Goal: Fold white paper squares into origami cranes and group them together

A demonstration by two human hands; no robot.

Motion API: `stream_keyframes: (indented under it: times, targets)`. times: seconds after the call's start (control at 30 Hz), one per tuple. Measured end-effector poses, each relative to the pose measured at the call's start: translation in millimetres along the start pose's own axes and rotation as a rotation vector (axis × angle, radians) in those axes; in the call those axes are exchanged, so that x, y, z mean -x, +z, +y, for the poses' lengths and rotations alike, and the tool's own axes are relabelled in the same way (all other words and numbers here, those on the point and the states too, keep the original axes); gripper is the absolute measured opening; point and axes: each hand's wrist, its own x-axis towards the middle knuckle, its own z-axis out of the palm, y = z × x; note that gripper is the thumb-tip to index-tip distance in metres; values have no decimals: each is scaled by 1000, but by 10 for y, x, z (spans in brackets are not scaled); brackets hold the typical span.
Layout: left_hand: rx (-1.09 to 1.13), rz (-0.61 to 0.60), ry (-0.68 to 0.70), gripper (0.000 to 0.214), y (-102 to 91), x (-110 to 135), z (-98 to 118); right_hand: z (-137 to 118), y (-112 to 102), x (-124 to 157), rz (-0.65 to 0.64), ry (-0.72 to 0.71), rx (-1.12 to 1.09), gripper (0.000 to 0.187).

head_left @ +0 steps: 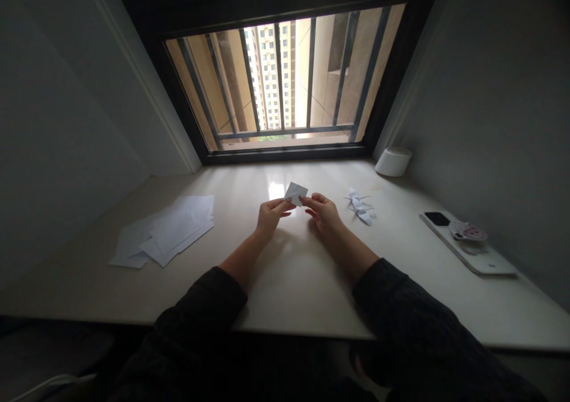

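Dark sleeves (200, 307), then left hand (269, 217) and right hand (327, 214), fingers (317, 198) in a pinch on small white paper (296, 192), probably folded.

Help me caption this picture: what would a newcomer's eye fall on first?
Probably the bright, rectangular, barred window beyond the pale, glossy tabletop. Next, before it, a small white paper square held by the left hand and right hand. Folded white paper figures lie to the right.

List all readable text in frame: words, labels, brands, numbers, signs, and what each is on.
None readable.
Phone: small mark at its near end, too small to read.
Held paper, loose sheets, folded paper figures: no writing I can make out.
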Motion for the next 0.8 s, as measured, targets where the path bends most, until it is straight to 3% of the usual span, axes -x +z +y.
stream_keyframes:
  times: [0.2, 0.33, 0.5, 0.8]
  targets:
    - [-150, -56, 95, 37, -39, -23, -3, -13, -30, -23, -2, -53, 4, 41]
    - [-258, -7, 137, 38, -67, -37, 3, -27, -19, -13, -18, -116, 52, 41]
    - [-215, 3, 62, 36, -76, -39, 18, -38, -46, -33, -37, -167, 112, 43]
    - [-162, -42, -34, 38, -67, 4, 39, -51, -104, -69, -71, -96, 91, 46]
